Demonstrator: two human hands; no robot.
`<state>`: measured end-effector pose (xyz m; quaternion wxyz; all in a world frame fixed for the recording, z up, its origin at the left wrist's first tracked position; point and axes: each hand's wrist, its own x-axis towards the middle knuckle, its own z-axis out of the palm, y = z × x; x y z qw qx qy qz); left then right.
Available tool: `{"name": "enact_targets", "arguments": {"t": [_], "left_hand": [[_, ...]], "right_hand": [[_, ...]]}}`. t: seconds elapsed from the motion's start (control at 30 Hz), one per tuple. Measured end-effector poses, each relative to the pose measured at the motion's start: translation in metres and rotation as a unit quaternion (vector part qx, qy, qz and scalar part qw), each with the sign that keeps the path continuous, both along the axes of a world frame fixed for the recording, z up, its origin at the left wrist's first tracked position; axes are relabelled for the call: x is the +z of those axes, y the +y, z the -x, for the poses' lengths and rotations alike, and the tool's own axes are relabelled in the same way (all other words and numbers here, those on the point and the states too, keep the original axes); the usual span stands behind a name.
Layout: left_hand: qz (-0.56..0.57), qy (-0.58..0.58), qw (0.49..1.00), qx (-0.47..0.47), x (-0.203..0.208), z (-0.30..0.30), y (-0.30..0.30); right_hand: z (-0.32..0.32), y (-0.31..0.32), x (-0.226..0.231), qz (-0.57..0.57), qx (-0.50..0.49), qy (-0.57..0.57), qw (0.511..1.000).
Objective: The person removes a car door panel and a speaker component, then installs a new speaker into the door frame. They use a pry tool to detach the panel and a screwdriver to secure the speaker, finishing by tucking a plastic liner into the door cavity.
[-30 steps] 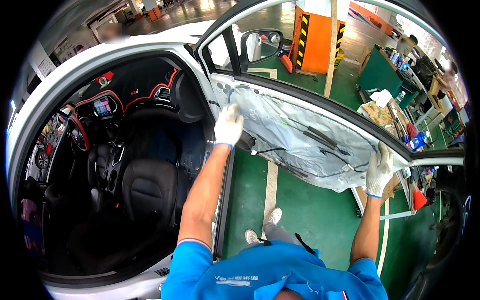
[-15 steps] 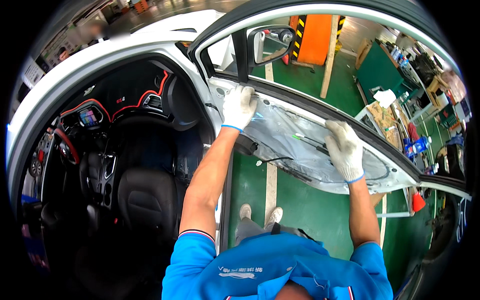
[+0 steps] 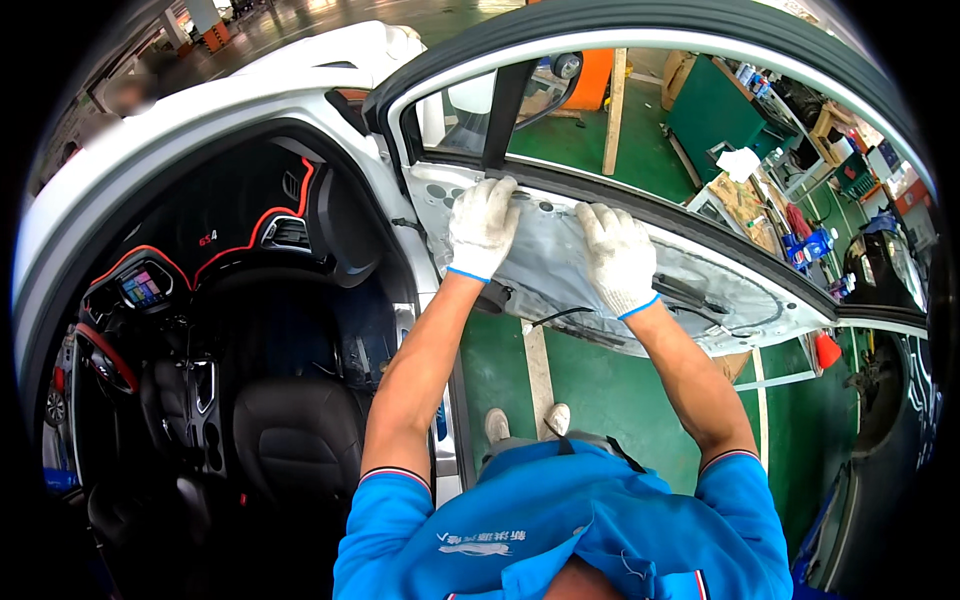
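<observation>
In the head view, a white car door (image 3: 735,335) stands swung out with its inner trim off, and a cloudy plastic film (image 3: 556,250) covers its inner side. My left hand (image 3: 484,232), in a white knit glove, is at the film's upper front part just under the window sill. Its fingers are bent together and seem to pinch the film; the tips are partly hidden. Close by on the right, my gloved right hand (image 3: 617,262) lies against the film with its fingers stretched toward the sill. A black cable (image 3: 562,315) hangs from the door's lower edge.
At left is the car cabin with a black seat (image 3: 298,435) and a lit dashboard screen (image 3: 145,286). Beyond the window stand a cluttered workbench (image 3: 738,205), a green cabinet (image 3: 715,118) and a wooden post (image 3: 614,125). A red cone-shaped object (image 3: 827,350) sits beyond the door's rear end.
My right hand has moved left along the film, close to my left hand, uncovering the rods at the door's rear part. My left hand stays near the same spot. The view has shifted slightly.
</observation>
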<state>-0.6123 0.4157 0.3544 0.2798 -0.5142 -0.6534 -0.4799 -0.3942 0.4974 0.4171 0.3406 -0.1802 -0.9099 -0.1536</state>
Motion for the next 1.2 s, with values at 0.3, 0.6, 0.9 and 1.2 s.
{"name": "enact_targets", "arguments": {"t": [0.3, 0.6, 0.9, 1.2], "left_hand": [[0.019, 0.068, 0.997, 0.012, -0.011, 0.013, 0.012], [-0.044, 0.047, 0.998, -0.004, -0.011, 0.003, 0.01], [0.003, 0.151, 0.986, -0.063, 0.0, 0.003, 0.023], [0.024, 0.164, 0.98, -0.112, 0.005, 0.009, 0.017]], "right_hand": [[0.026, 0.01, -0.019, -0.027, -0.068, -0.001, 0.997], [0.022, 0.011, -0.022, -0.045, -0.033, 0.03, 0.998], [0.029, 0.014, -0.023, -0.035, -0.053, 0.005, 0.998], [0.019, 0.016, -0.014, -0.007, -0.009, -0.063, 0.998]]}}
